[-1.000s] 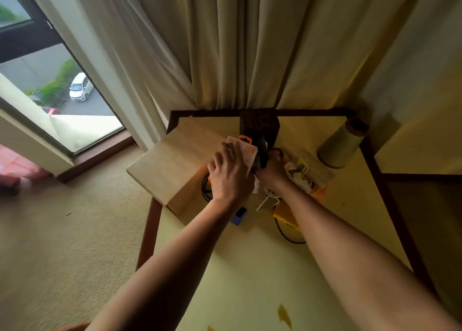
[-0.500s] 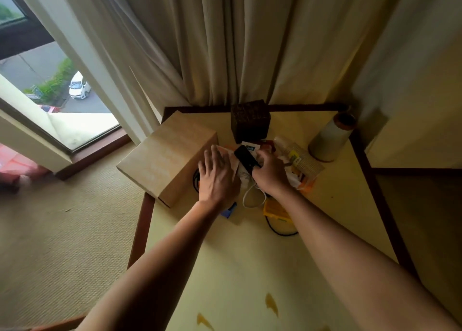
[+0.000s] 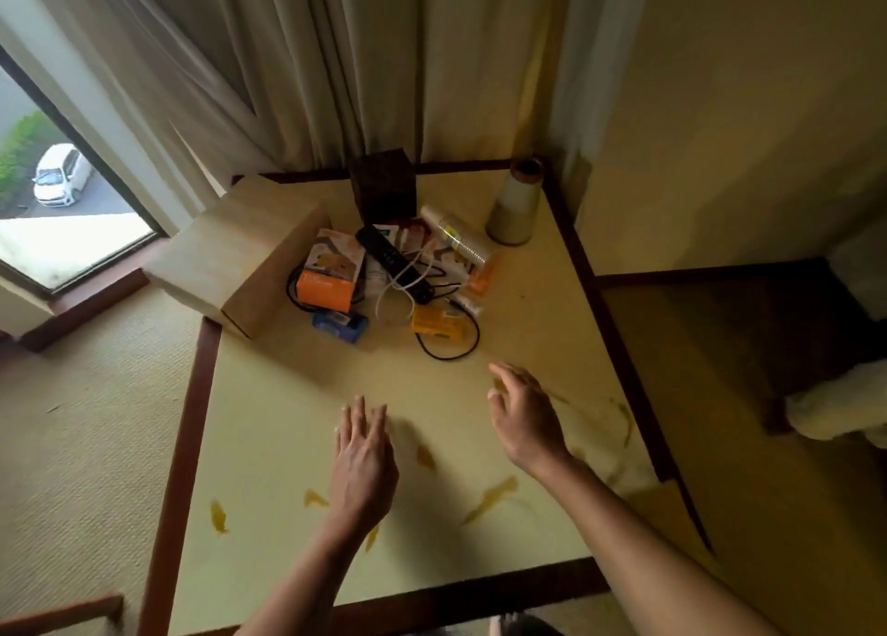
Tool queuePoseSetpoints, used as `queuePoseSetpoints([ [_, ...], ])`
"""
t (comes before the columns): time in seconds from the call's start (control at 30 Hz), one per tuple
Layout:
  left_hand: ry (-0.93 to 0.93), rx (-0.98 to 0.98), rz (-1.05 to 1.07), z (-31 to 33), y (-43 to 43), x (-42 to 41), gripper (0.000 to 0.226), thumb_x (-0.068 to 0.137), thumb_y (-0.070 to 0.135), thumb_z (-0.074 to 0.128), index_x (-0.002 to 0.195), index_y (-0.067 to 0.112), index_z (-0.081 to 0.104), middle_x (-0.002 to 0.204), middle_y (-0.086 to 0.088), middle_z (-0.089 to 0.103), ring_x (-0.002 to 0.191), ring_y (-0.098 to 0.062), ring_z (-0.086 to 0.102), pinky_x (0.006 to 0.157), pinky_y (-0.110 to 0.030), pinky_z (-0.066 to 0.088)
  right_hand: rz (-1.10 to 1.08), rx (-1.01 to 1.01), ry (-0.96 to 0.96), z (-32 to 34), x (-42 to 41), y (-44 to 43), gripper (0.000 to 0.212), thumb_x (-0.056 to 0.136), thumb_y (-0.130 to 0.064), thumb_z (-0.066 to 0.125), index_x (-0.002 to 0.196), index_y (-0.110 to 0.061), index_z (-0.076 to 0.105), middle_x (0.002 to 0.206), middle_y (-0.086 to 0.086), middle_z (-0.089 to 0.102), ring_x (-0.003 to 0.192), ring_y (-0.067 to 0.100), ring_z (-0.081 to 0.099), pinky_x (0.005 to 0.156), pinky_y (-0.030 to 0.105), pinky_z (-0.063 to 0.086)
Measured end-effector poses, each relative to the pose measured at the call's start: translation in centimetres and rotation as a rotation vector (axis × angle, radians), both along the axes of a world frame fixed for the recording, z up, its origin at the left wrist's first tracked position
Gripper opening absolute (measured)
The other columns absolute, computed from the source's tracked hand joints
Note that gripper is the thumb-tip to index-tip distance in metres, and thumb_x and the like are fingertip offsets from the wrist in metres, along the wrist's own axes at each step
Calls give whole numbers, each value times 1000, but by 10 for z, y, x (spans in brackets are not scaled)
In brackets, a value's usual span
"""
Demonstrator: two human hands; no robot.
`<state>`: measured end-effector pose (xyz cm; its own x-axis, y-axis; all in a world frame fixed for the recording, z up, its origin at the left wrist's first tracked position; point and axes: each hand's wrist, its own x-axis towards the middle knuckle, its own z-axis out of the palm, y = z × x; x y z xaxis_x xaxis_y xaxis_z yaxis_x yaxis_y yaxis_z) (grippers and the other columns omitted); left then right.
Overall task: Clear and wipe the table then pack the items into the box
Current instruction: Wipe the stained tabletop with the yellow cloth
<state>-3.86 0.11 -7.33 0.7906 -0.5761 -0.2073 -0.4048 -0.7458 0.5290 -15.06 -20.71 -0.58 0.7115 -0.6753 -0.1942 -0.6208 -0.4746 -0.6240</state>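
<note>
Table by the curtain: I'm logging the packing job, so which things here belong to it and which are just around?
Job: tan cardboard box, orange carton, black remote, yellow packet, table stains.
Around: beige curtain, white car.

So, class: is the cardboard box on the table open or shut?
Shut. The cardboard box shows only smooth closed faces, with no raised flap or visible opening.

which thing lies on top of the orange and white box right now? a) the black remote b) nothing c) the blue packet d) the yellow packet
b: the orange and white box has a bare top; the black remote lies beside it on its right, and the blue packet lies in front of it.
</note>
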Motion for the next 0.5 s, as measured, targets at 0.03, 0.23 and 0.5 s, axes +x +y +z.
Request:
queuePoseSetpoints([
  [0.03, 0, 15, 0, -6, 0, -6, 52, 111, 25, 21, 163, 20, 22, 172, -11, 2, 158, -29, -5, 129, -48, 7, -5, -19, 17, -4, -20, -1, 45, 103, -24, 44, 148, -19, 48, 155, 1, 47, 145, 18, 36, 121, 38, 31],
  [0.23, -25, 79, 89, -22, -22, -16, 54, 110, 23, 27, 163, 14, 22, 171, -16, 3, 158, -37, -5, 128, -50, -4, 27, -163, 105, -32, -125, -11, 54, 105, -34, 29, 157, -21, 32, 168, 1, 21, 157, 17, 6, 128, 40, 7],
  [0.5, -50, 143, 22, -27, -22, -25, 56, 111, 27, 28, 164, 17, 14, 171, -15, -3, 157, -35, -10, 128, -48, -6, -198, -326, 428, -91, -236, 1, 68, 103, -50, 17, 162, -19, 6, 169, 16, -4, 156, 35, -6, 124, 59, -4],
])
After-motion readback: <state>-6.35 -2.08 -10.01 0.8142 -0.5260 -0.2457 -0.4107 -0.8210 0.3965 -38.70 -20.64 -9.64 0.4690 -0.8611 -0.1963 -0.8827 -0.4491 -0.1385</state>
